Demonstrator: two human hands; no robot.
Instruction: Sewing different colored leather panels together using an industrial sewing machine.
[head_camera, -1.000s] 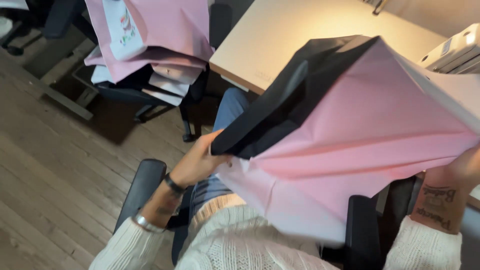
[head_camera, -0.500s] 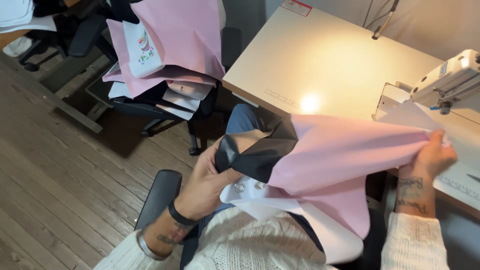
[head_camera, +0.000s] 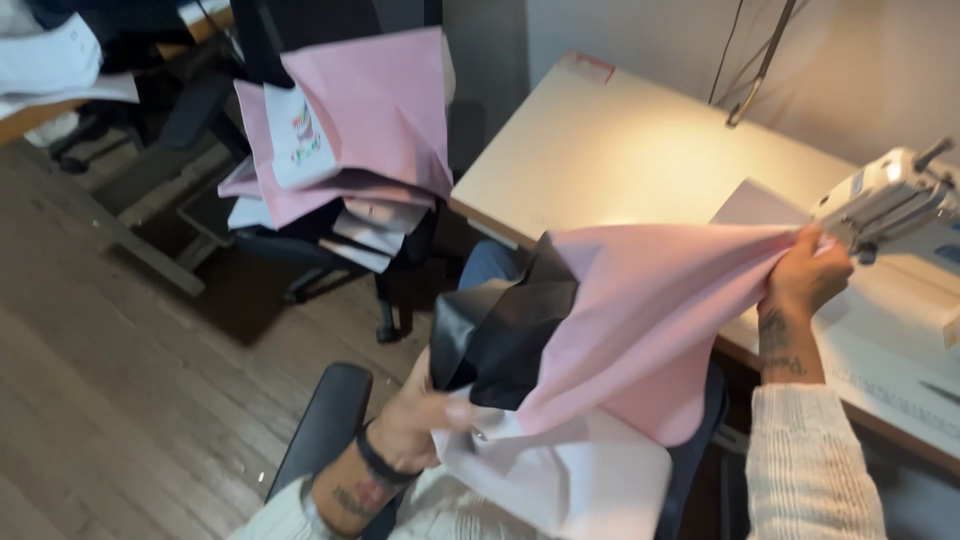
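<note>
Head view, looking down past the white knit sleeves: closest in, the person's left hand (head_camera: 425, 420) is bunched low over the lap, fingers closed on the near end of a pink fabric piece (head_camera: 650, 320) where a black lining (head_camera: 500, 335) folds out of it and a white panel (head_camera: 570, 485) hangs below. From that grip the cloth runs up and away to the right, its long axis slanting from the lap toward the table, pulled fairly taut between the two hands. At the far end the right hand (head_camera: 800, 280) pinches the upper corner, fingers closed tight on the pink edge, and it sits just beside the head of the white sewing machine (head_camera: 885, 200). So the right hand is clearly the nearer one to the machine, while the left hand holds the trailing end well apart from it, beside the black chair armrest (head_camera: 320, 430). The corner in the right hand is at about table height, over the front edge of the pale sewing table (head_camera: 610, 160). Further back, across the wooden floor (head_camera: 120, 330), another chair carries a stack of pink and white cut pieces (head_camera: 340, 150), draped over its back and seat.
</note>
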